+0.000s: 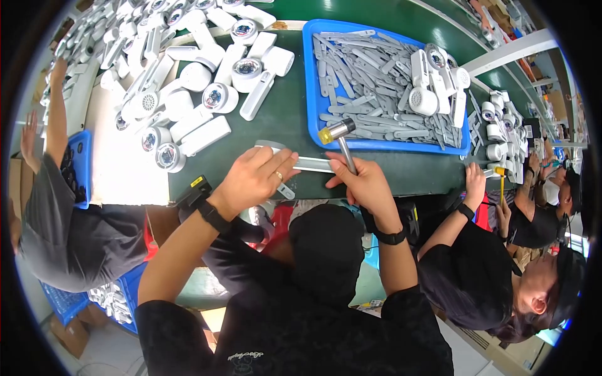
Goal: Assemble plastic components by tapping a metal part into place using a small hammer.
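My left hand [254, 178] is closed around a white long-handled device [313, 164] at the table's near edge. Its handle points right, and the fingers cover much of the rest. In my right hand [367, 185] is a small mallet [347, 153], held by its metal shaft, with its black-and-yellow head up. The right fingertips are at the far end of the device's handle; whether they press on it is hard to see. A grey strip [286, 191] pokes out below my left hand.
Many white devices with round heads [219, 97] lie piled at the left. A blue tray [309, 81] full of grey strips stands beyond my right hand, with several white devices on top. Co-workers sit on the right, one hand [475, 182] near another mallet [501, 171]. Another person's arm reaches in at the left.
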Demonstrator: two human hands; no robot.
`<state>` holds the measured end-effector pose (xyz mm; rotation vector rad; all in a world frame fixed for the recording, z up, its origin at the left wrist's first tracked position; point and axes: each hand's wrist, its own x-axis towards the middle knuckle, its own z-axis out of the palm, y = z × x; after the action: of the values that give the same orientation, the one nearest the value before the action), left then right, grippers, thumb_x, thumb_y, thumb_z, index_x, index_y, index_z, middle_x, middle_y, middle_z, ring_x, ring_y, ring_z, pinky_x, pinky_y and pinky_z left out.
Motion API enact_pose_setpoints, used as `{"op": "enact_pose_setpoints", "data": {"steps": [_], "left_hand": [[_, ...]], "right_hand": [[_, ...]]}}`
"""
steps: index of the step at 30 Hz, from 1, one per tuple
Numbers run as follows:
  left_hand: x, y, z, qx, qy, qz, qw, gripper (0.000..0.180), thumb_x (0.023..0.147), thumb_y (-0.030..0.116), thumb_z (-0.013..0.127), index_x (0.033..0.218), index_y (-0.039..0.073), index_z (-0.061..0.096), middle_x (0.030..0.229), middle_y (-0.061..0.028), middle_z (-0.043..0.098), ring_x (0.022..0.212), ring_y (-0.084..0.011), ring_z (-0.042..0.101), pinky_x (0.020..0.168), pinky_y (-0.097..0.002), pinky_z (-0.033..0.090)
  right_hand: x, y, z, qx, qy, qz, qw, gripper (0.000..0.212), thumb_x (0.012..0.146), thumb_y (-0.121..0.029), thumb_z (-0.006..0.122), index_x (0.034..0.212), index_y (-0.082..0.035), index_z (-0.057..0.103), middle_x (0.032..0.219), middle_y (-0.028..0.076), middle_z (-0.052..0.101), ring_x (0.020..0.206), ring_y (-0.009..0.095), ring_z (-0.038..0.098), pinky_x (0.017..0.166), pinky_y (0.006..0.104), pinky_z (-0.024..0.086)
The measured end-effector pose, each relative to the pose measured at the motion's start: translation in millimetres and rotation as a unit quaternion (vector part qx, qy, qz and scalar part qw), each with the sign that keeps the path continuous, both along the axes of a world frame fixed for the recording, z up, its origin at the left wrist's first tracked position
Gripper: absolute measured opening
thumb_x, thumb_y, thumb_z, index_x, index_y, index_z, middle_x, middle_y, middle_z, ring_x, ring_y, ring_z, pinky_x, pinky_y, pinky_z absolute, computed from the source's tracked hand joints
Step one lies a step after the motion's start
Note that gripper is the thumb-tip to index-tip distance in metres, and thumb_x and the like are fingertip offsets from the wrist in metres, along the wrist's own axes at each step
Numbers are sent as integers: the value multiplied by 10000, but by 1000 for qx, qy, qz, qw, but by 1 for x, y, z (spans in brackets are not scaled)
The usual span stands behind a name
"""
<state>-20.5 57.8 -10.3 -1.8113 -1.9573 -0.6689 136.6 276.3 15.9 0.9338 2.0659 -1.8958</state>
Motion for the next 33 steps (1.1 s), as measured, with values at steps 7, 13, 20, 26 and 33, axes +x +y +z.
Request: {"op": "enact_pose_setpoints", "data": {"steps": [7,13,20,26,33], "left_hand": [[2,2,-6,1,8,10,1000,382,800,155,868,1134,15,748,1103,-46,736,788,-183,594,674,-320,540],[2,-1,-3,-11,11,6,1000,333,842,190,838,1111,9,761,1093,-50,742,790,-171,598,676,-315,529],[5,8,7,4,-9,38,999,415,769,206,889,1159,113,782,1158,0,758,755,-160,561,657,-316,507],[1,35,9,-46,-62,-63,995,312,797,197,838,1107,185,804,1094,45,761,766,-162,580,657,-326,521],[0,38,7,-58,-61,-83,993,300,807,177,834,1106,171,803,1005,54,737,691,-174,549,613,-322,500]], "right_hand": [[-3,8,-13,-133,-5,-15,991,372,1085,-297,638,1354,-47,701,862,117,791,418,37,481,393,201,325],[-2,4,-16,-139,13,-36,990,370,1074,-288,657,1336,-32,702,886,131,797,429,56,536,387,204,343],[3,0,-24,-130,36,-52,989,372,1051,-287,689,1311,-21,706,890,147,793,451,96,608,389,226,381],[-3,1,-16,-118,36,-47,991,363,1059,-289,678,1309,-28,711,890,142,796,446,85,589,389,217,377],[0,3,-16,-109,34,-42,993,359,1067,-300,665,1307,-37,715,836,85,785,440,57,521,406,208,367]]}}
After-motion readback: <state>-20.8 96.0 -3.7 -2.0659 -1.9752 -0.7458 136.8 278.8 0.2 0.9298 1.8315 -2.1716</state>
